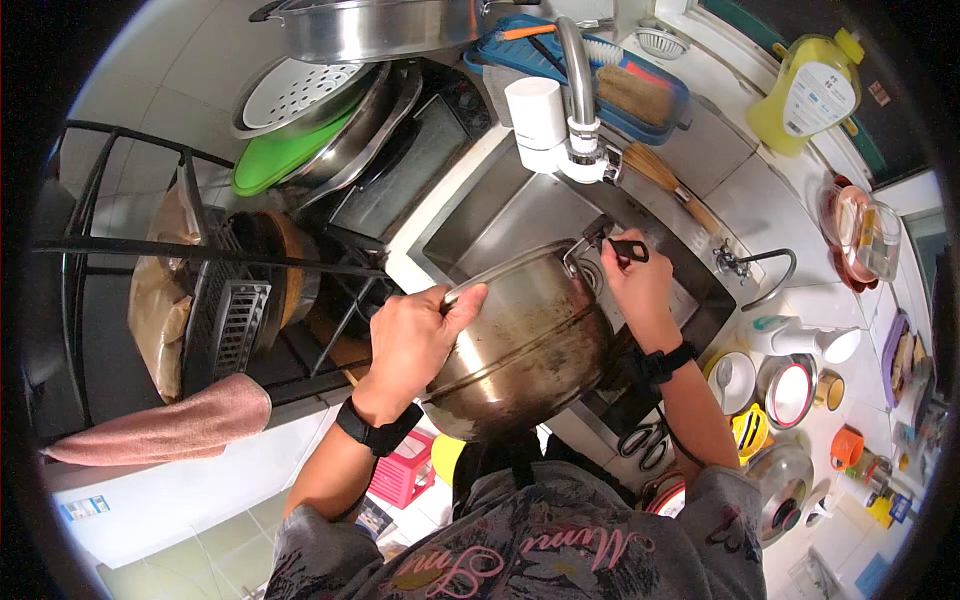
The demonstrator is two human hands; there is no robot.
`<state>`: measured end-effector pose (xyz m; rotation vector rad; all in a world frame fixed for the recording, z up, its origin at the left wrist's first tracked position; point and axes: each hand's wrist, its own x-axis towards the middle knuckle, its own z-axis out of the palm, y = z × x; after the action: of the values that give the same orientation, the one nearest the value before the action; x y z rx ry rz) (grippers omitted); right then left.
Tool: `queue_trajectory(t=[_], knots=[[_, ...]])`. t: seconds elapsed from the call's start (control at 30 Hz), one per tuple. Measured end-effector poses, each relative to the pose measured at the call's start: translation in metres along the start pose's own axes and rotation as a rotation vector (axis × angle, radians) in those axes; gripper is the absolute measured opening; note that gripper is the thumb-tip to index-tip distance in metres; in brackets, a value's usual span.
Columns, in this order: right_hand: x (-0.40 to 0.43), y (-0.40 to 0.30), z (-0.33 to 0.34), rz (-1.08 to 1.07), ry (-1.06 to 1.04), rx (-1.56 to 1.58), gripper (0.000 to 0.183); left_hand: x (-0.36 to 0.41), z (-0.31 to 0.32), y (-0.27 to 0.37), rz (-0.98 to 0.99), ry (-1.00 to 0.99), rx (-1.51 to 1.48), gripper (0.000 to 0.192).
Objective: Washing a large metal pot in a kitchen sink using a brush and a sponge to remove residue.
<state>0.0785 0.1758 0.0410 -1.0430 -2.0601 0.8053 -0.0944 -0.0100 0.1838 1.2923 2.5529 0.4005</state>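
Observation:
A large stainless steel pot point(517, 352) is tilted on its side over the near edge of the sink point(495, 217). Its outer wall faces me and bears brown and dark stains. My left hand point(416, 337) grips the pot at its left rim, thumb on top; any handle there is hidden under the fingers. On the far right side, my right hand point(637, 281) is closed around the black handle point(598, 229), which joins the pot by a steel bracket. The inside of the pot is turned away from view. Beyond the pot rises the faucet point(581, 82) with a white filter point(536, 120).
A gas stove point(405, 165) with stacked bowls and a green board point(300, 154) lies left of the sink. A pink cloth point(165, 424) hangs over a rack edge. Bowls, cups and a glass lid point(780, 487) crowd the right counter. Yellow detergent point(806, 94) stands behind.

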Motion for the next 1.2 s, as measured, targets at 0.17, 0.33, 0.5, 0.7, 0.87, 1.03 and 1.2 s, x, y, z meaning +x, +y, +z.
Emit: queue_trajectory(t=[0.17, 0.33, 0.5, 0.7, 0.87, 1.03, 1.2], knots=[[0.001, -0.006, 0.001, 0.015, -0.016, 0.104, 0.013, -0.001, 0.001, -0.006, 0.007, 0.008, 0.03, 0.057], [0.002, -0.005, -0.003, 0.013, -0.044, 0.05, 0.015, 0.0, -0.004, -0.001, -0.023, -0.04, 0.013, 0.057], [0.001, 0.0, 0.003, -0.04, 0.029, 0.055, 0.016, 0.0, -0.001, -0.001, 0.018, -0.024, 0.003, 0.053], [0.004, -0.006, 0.001, -0.011, 0.022, 0.045, 0.017, 0.0, -0.003, 0.001, 0.042, -0.002, 0.005, 0.054], [0.006, -0.002, 0.003, -0.009, 0.003, 0.017, 0.018, 0.001, -0.004, 0.003, 0.024, -0.012, 0.011, 0.054], [0.007, -0.003, 0.002, -0.023, -0.026, -0.056, 0.017, 0.001, -0.002, 0.002, 0.032, 0.008, 0.035, 0.054], [0.003, -0.003, 0.007, -0.005, -0.028, -0.068, 0.019, 0.0, -0.002, 0.003, 0.025, 0.006, 0.044, 0.055]])
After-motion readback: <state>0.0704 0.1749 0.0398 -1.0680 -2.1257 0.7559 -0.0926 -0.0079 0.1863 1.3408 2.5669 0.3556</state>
